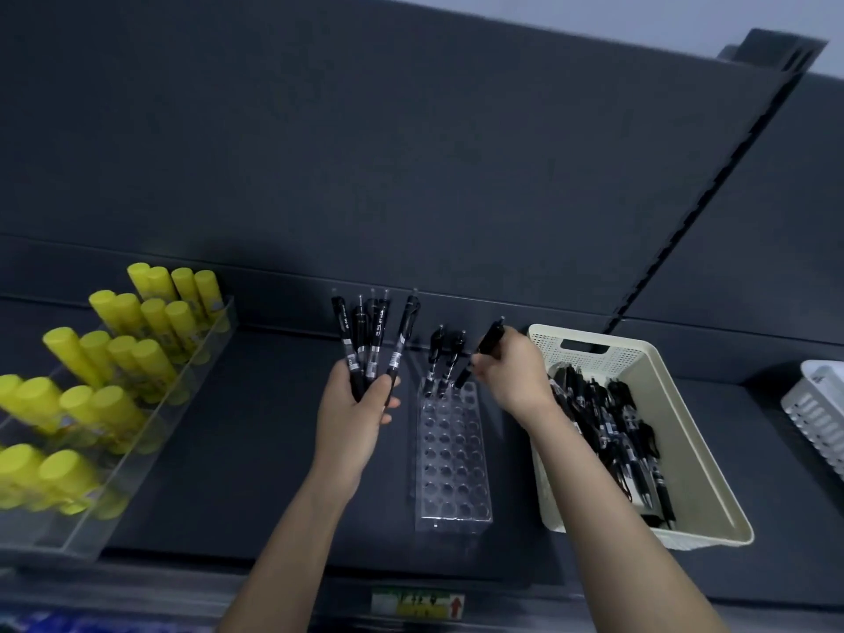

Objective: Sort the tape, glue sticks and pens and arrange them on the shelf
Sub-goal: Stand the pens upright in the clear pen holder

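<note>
Left hand (354, 408) grips a fan of five pens (374, 340), long axes upright, tips down in the fist, clicker ends pointing up and far. Right hand (511, 372) pinches one pen (491, 338), tilted, tip down-left at the far row of the clear holder (452, 472). Two more pens (440, 358) stand in that row. Holder sits mid-shelf (255, 427). Right: cream basket (694, 450) with a pile of pens (612, 427) lying near-to-far, count unclear. Left: yellow glue sticks (123, 349) upright in a tray (150, 450), rows of four.
</note>
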A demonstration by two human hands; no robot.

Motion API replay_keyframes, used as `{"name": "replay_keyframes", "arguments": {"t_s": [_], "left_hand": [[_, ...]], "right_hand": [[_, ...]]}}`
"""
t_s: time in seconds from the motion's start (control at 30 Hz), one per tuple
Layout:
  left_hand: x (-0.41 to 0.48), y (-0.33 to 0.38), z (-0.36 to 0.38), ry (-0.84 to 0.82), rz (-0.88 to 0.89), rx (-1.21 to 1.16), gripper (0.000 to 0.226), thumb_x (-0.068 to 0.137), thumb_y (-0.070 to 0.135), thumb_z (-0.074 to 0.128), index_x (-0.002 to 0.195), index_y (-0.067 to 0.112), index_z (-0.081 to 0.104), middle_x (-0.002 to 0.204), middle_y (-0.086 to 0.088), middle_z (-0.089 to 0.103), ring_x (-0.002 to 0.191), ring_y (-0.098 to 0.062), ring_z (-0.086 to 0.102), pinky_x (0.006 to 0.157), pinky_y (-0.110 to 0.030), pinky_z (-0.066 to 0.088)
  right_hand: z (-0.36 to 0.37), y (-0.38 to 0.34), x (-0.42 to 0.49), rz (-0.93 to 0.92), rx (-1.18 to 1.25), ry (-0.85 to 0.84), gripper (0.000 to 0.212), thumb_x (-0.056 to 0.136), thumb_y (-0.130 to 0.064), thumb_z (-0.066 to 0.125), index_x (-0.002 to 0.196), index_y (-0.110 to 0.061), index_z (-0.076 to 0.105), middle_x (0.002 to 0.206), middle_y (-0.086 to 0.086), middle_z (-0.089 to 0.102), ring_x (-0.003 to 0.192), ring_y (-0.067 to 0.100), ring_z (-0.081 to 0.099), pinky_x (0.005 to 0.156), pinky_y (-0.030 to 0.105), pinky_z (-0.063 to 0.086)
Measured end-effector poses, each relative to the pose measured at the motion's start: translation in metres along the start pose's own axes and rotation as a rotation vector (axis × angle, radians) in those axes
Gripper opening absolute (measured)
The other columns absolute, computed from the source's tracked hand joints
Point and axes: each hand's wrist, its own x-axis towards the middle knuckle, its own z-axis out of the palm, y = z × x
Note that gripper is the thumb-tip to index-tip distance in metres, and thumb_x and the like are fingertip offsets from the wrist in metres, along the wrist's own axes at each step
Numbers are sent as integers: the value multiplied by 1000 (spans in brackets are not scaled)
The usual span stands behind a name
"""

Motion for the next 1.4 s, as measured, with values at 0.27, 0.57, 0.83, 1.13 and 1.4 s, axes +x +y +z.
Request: {"name": "replay_keyframes", "arguments": {"t_s": [0.27,0.57,0.83,1.13,1.4], "left_hand": [[-6,-5,-4,-13,-35,-23,13,93,14,58,100,26,57,102,-1,70,76,-5,68,63,-19,50],[-8,-4,-1,-35,-29,-42,14,94,14,57,102,25,58,98,2,72,77,-5,69,60,-18,51],[-6,-4,0,-51,-45,-109,12,93,15,59,103,21,60,97,3,74,77,-6,68,61,-18,51],[-10,6,16,-264,33,-61,15,93,17,59,108,20,60,96,0,72,75,-10,66,61,-20,50],[-14,2,30,-375,10,-1,15,94,13,57,107,21,58,91,6,73,72,-8,66,61,-20,50]], "right_hand": [[14,5,4,-78,-215,-116,9,91,-12,58,91,-9,50,88,8,61,80,23,56,56,25,33],[17,6,-1,-189,-258,-103,14,92,-16,57,86,-13,45,79,8,62,75,28,60,61,28,38],[13,11,-8,-98,-152,-83,20,91,-12,59,109,-3,57,99,13,68,92,28,64,74,31,49],[-7,-21,-63,96,687,-96,7,88,-15,64,84,-14,68,69,-2,68,63,10,61,61,25,50],[-18,-17,-64,163,917,-161,14,87,0,61,75,-7,58,66,7,62,60,18,57,58,27,49]]}}
